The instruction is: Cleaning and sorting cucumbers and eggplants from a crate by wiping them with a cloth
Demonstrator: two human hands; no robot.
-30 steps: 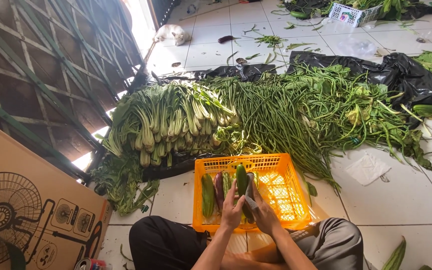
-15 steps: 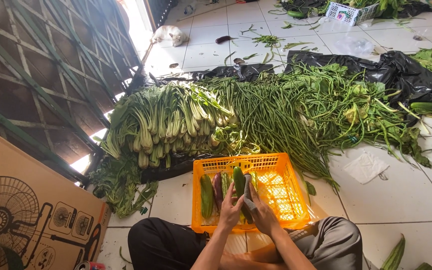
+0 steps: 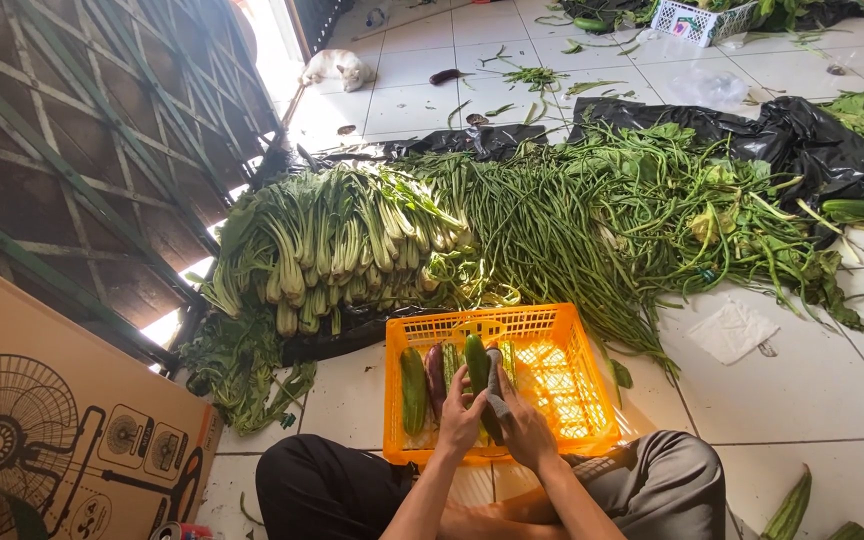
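I sit on a tiled floor with an orange plastic crate [image 3: 567, 375] in front of my legs. Inside it lie a green cucumber [image 3: 413, 388], a dark purple eggplant [image 3: 436, 378] and other vegetables side by side. My left hand [image 3: 459, 423] and my right hand [image 3: 524, 428] are together over the crate's near edge. Both grip one green cucumber [image 3: 477, 365] that points away from me. A grey strip runs along it under my right hand's fingers.
Beyond the crate lie a pile of leafy greens [image 3: 332, 245], a heap of long beans [image 3: 542, 225] and black plastic sheeting [image 3: 802, 130]. A cardboard box [image 3: 62, 420] stands at left, a white basket [image 3: 702, 20] at far right, a cat [image 3: 337, 68] by the wall.
My hands and the cucumber have stayed over the crate's near side, with only a slight shift of the fingers.
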